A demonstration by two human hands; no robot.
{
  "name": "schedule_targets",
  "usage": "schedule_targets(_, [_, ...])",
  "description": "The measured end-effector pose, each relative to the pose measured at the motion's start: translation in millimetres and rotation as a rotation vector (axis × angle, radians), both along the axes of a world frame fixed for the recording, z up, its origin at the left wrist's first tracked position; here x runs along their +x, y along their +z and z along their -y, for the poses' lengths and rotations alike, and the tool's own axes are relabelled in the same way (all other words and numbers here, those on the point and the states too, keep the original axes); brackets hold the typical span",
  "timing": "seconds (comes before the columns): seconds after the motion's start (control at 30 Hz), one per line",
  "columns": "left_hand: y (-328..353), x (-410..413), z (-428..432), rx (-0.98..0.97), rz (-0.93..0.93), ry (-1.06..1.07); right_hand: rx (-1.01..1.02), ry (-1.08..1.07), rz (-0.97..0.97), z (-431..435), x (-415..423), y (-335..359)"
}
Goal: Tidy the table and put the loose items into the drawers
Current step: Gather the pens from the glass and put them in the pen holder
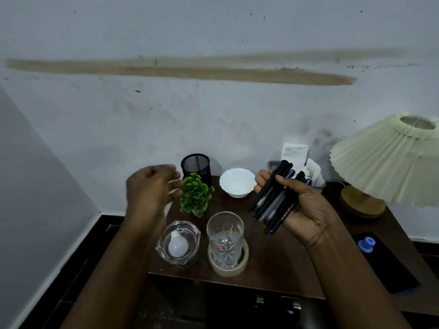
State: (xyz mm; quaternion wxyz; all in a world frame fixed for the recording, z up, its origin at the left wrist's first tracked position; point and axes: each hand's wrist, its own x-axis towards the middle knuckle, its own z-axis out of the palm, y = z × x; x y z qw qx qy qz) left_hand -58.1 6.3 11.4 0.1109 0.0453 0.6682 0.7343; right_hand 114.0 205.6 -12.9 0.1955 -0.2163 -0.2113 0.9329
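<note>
My right hand point(306, 210) grips a bundle of several black pens point(273, 198) above the right half of the small dark wooden table point(273, 262). My left hand point(149, 191) hovers blurred at the table's left edge, fingers loosely curled and holding nothing, just left of a small green plant point(196, 194). A black mesh pen cup point(196, 166) stands empty-looking behind the plant. In front sit a glass ashtray point(164, 254) with a white bulb point(178, 245) in it, and a clear tumbler point(225, 237) standing inside a tape roll point(228, 269).
A white scalloped bowl point(236, 182) sits mid-back. A pleated lamp point(389, 162) on a wooden base point(361, 203) fills the right side. White packets point(297, 153) lean on the wall behind. A blue cap point(367, 244) lies on a black mat. Metal drawer handles point(294, 305) show below the front edge.
</note>
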Motion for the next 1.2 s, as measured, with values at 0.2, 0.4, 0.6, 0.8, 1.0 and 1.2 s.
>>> schedule_targets(0.2, [-13,-57,-66,-0.693,-0.326,-0.246,0.014,-0.011,0.016,-8,-1,-5])
schedule_targets(0.4, [-26,-89,-102,-1.335,-0.412,-0.388,0.019,-0.018,0.027,-8,-1,-9])
schedule_targets(0.6, [-35,-105,-102,-1.104,-0.376,-0.399,0.024,-0.029,0.030,-11,1,-9])
schedule_targets(0.8, [10,-74,-95,-0.596,-0.526,-0.277,0.030,-0.085,-0.046,-18,13,8])
schedule_targets(1.0, [58,53,-60,-0.186,-0.531,-0.300,0.072,-0.173,-0.091,-25,52,57])
schedule_targets(1.2, [29,155,-37,-0.182,-0.482,-0.471,0.166,-0.281,-0.157,-27,96,111])
